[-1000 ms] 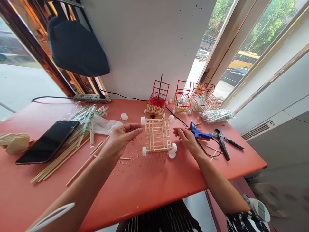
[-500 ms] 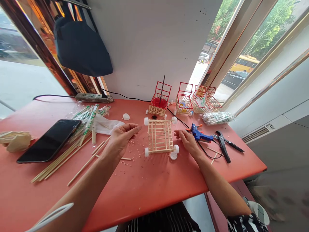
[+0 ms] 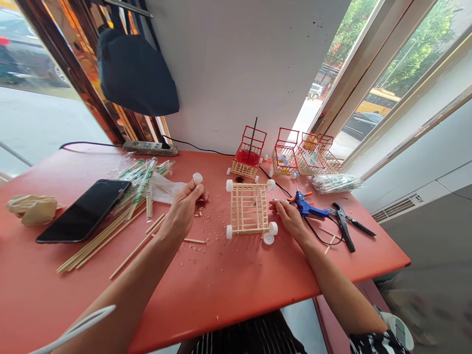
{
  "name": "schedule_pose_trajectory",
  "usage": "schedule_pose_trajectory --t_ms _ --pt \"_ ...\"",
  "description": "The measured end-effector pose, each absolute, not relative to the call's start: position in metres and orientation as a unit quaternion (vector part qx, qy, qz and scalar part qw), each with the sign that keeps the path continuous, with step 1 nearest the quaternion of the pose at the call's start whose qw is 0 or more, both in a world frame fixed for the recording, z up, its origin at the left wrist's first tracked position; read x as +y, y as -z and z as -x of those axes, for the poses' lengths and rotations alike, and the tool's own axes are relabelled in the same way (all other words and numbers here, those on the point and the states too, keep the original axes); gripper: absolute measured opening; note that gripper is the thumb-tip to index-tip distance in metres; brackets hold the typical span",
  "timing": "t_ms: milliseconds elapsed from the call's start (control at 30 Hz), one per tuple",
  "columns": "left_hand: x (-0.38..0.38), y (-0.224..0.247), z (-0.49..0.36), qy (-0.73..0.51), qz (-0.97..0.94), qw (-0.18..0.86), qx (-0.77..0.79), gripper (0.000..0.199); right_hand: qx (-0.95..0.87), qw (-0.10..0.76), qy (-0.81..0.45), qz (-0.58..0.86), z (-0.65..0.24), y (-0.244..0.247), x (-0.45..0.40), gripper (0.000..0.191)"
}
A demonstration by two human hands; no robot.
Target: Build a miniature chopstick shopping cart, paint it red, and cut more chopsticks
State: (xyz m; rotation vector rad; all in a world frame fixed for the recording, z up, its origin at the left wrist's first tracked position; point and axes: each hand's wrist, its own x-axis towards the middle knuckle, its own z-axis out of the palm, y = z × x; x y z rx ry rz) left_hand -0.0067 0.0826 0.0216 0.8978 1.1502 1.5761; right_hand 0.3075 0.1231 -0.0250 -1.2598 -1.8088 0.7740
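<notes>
"Frame of pale sticks — where is it in the head view?"

"On the red table, between the hands, with white wheels at its corners."

"And the left hand?"

"Thumb and forefinger pressed together, right by a white cap — I can't tell if they touch it."

"The right hand?"

"Fingers curled near the frame, beside the blue glue gun; whether they pinch anything, I can't tell."
</notes>
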Motion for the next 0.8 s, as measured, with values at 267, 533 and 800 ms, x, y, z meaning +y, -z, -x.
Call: schedule_pose_trajectory --t_ms 267,533,800 --pt "0.083 -0.026 0.020 -0.687 -0.312 0.464 0.464 0.025 -0.711 0.394 -0.309 0.495 -0.308 0.026 0.121 0.059" --pt "0.086 -0.030 0.048 -0.740 -0.204 0.506 0.393 0.024 -0.712 0.391 -0.309 0.495 -0.309 0.026 0.120 0.059" --pt "0.080 -0.036 0.041 -0.662 -0.378 0.473 0.441 0.031 -0.709 0.384 -0.311 0.503 -0.309 0.026 0.120 0.060"
